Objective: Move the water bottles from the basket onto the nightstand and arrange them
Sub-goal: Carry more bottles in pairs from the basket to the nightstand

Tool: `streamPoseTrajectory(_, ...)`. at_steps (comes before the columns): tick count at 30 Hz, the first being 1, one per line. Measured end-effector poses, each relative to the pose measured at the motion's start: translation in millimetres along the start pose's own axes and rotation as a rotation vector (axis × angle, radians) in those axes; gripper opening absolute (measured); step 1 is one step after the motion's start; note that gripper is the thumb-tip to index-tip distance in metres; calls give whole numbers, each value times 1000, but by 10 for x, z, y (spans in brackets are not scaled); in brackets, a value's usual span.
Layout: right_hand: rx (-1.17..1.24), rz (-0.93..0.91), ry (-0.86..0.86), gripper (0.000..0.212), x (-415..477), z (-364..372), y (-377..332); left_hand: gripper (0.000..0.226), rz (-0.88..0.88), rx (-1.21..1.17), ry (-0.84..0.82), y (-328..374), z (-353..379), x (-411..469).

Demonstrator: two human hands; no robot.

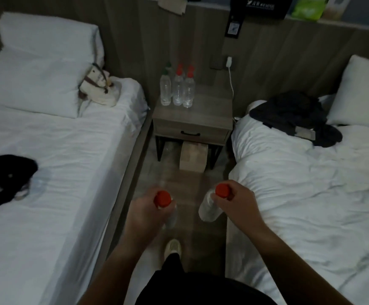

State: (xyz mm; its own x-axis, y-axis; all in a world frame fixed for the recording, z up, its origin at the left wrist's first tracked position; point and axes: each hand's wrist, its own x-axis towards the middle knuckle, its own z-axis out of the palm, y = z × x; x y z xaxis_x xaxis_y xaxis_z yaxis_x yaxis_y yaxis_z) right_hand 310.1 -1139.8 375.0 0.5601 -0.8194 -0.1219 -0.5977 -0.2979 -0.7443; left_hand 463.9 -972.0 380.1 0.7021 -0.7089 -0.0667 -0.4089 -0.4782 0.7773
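I stand in the aisle between two beds, facing a wooden nightstand (201,116). Each hand holds a clear water bottle by its neck, just under a red cap. My left hand (144,213) grips one bottle (172,213) and my right hand (237,202) grips another bottle (207,209), both hanging low over the floor. On the nightstand's back left corner stand three clear bottles close together: a green-capped one (165,89) and two red-capped ones (178,90) (188,92). A black basket (2,177) lies on the left bed at the frame's left edge.
White beds flank the narrow aisle left (58,150) and right (311,183). A small bag (97,84) sits by the left pillows, and dark clothes (293,116) lie on the right bed. A cardboard box (193,157) sits under the nightstand. A white charger cable (230,78) hangs from the wall.
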Motion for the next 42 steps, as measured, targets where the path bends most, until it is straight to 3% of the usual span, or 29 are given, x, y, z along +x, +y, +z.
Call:
streamPoseTrajectory(10,204,78,38,19,853,87,-263,18,49,-33,-95,51,-10,1186)
streamPoseTrajectory(18,114,138,27,22,1606,103,-131,19,-2,66,-173,177,227,1866)
streamPoseTrajectory(36,40,-13,-266,16,4508,-233,-320,22,-126,120,0,684,775,4374)
streamPoseTrajectory(42,15,31,-267,20,5110,3,-420,23,-148,141,-8,534,768,5154)
